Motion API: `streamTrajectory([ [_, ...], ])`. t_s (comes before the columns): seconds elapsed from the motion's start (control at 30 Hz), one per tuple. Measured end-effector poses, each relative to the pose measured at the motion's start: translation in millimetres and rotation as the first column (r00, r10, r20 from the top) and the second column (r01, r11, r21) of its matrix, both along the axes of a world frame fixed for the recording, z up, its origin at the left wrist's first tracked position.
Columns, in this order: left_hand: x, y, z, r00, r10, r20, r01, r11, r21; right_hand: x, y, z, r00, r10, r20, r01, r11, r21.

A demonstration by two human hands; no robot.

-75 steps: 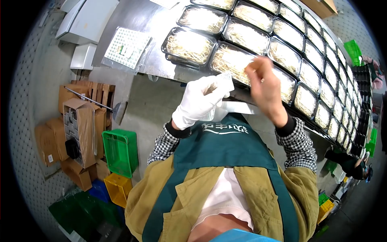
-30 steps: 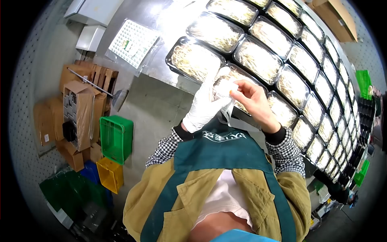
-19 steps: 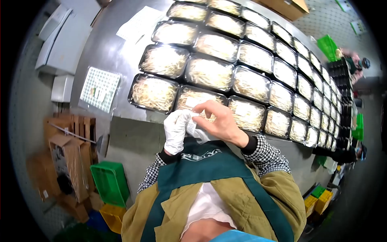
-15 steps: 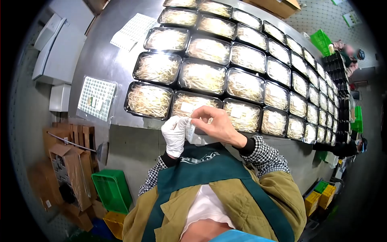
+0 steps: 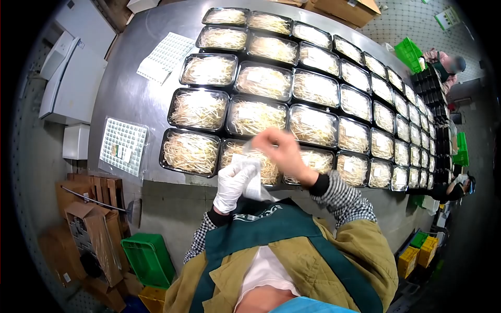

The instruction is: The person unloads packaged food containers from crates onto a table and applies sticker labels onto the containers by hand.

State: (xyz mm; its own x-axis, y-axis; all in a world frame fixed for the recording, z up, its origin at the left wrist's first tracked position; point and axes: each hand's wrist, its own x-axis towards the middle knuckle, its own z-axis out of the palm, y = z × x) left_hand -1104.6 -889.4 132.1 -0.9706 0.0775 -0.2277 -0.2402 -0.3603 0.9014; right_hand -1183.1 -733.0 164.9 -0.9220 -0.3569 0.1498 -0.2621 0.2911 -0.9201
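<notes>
My left hand, in a white glove, is closed on a strip of white labels that hangs down in front of the apron. My right hand is bare and blurred by motion above the front row of trays. Its fingers look pinched together, with a pale, smeared patch at their tips that I cannot make out. Below the hands is a black tray of bean sprouts under a clear cover, partly hidden by them. Another bean sprout tray sits to its left, at the row's end.
Rows of similar trays cover the metal table. Label sheets and a bagged label sheet lie on its left. A green crate and cardboard boxes stand on the floor. Another person is at the far right.
My right hand has moved up and slightly right, away from the label strip, over the trays. The left hand still holds the strip, now more exposed. The view has shifted slightly.
</notes>
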Motion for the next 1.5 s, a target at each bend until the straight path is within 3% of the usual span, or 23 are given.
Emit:
streamTrajectory([
  [0.03,0.3,-6.6,-1.7,0.989,-0.15,-0.018,0.15,0.988,0.019,-28.3,6.9,7.6,0.991,-0.129,0.038,0.129,0.992,0.01],
  [0.07,0.4,-13.3,8.4,0.975,-0.218,0.031,0.218,0.976,0.021,-63.3,13.3,14.0,0.974,-0.212,0.076,0.224,0.953,-0.204],
  [0.1,-0.7,-20.6,4.9,0.952,-0.202,-0.231,0.156,0.967,-0.202,-102.4,25.9,19.1,0.903,-0.377,0.204,0.403,0.909,-0.107],
  [0.13,2.6,-25.5,4.0,0.979,-0.014,-0.203,0.008,1.0,-0.029,-160.6,48.5,-16.2,0.923,-0.37,-0.104,0.343,0.915,-0.213],
  [0.23,20.4,-80.6,-7.2,0.908,0.419,0.018,-0.39,0.826,0.406,-281.6,78.3,-69.8,0.84,-0.539,-0.065,0.543,0.832,0.115],
  [0.3,40.9,-128.7,-11.0,0.909,0.408,0.084,-0.382,0.737,0.557,-315.2,64.6,-76.8,0.801,-0.543,-0.25,0.598,0.745,0.295],
  [0.37,56.6,-149.4,-0.1,0.712,0.7,0.049,-0.636,0.614,0.468,-341.3,48.3,-95.4,0.767,-0.562,-0.309,0.64,0.709,0.298],
  [0.43,73.1,-180.0,-13.4,0.583,0.811,-0.048,-0.686,0.524,0.505,-339.0,25.6,-89.5,0.765,-0.572,-0.295,0.642,0.646,0.412],
  [0.47,69.8,-181.7,-10.9,0.491,0.871,-0.009,-0.781,0.444,0.44,-336.6,23.9,-99.0,0.642,-0.495,-0.585,0.765,0.471,0.439],
  [0.7,43.1,-153.0,-7.5,0.592,0.789,-0.164,-0.794,0.606,0.05,-358.9,54.3,-104.8,0.742,-0.343,-0.577,0.637,0.628,0.447],
  [0.83,26.8,-124.7,4.3,0.709,0.692,-0.137,-0.699,0.715,-0.001,-414.5,124.3,-86.3,0.576,-0.33,-0.748,0.775,0.51,0.372],
  [0.9,13.8,-107.8,13.0,0.808,0.57,-0.146,-0.582,0.812,-0.053,-452.7,167.1,-104.4,0.689,-0.212,-0.693,0.691,0.479,0.54],
  [0.93,10.8,-100.0,9.3,0.812,0.57,-0.128,-0.58,0.813,-0.057,-451.4,176.7,-98.6,0.858,-0.211,-0.469,0.512,0.435,0.741],
  [1.07,-10.5,-79.7,16.7,0.869,0.476,-0.135,-0.486,0.873,-0.05,-432.3,188.0,-90.8,0.771,-0.228,-0.594,0.635,0.209,0.744],
  [1.17,-28.1,-54.6,25.0,0.882,0.471,-0.037,-0.471,0.871,-0.142,-399.0,143.8,-60.6,0.774,-0.3,-0.558,0.627,0.237,0.742],
  [1.2,-39.4,-38.2,40.8,0.87,0.488,0.077,-0.464,0.86,-0.211,-371.5,116.2,-50.6,0.674,-0.234,-0.701,0.696,0.52,0.496],
  [1.23,-50.7,-24.4,52.8,0.866,0.492,0.086,-0.462,0.855,-0.235,-338.2,92.2,-60.9,0.735,-0.182,-0.653,0.467,0.834,0.293],
  [1.27,-56.1,-17.5,51.5,0.874,0.48,0.075,-0.454,0.861,-0.227,-288.9,68.5,-37.8,0.919,0.082,-0.386,0.034,0.958,0.284],
  [1.3,-59.3,-10.7,46.9,0.879,0.473,0.064,-0.449,0.865,-0.222,-239.4,44.8,-14.7,0.928,0.369,0.045,-0.371,0.927,0.055],
  [1.33,-64.4,0.8,43.6,0.841,0.54,0.036,-0.519,0.823,-0.231,-189.9,21.2,8.4,0.757,0.518,0.397,-0.513,0.848,-0.128],
  [1.37,-69.0,10.7,41.7,0.797,0.604,0.007,-0.585,0.776,-0.237,-162.1,7.0,21.8,0.594,0.684,0.423,-0.722,0.685,-0.094],
  [1.43,-73.9,16.6,41.7,0.817,0.562,-0.132,-0.568,0.743,-0.353,-113.7,-2.6,14.6,0.464,0.646,0.606,-0.613,0.728,-0.307],
  [1.5,-72.2,12.3,35.8,0.891,0.452,-0.047,-0.435,0.817,-0.378,-123.4,1.9,18.7,0.62,0.591,0.515,-0.605,0.779,-0.165],
])
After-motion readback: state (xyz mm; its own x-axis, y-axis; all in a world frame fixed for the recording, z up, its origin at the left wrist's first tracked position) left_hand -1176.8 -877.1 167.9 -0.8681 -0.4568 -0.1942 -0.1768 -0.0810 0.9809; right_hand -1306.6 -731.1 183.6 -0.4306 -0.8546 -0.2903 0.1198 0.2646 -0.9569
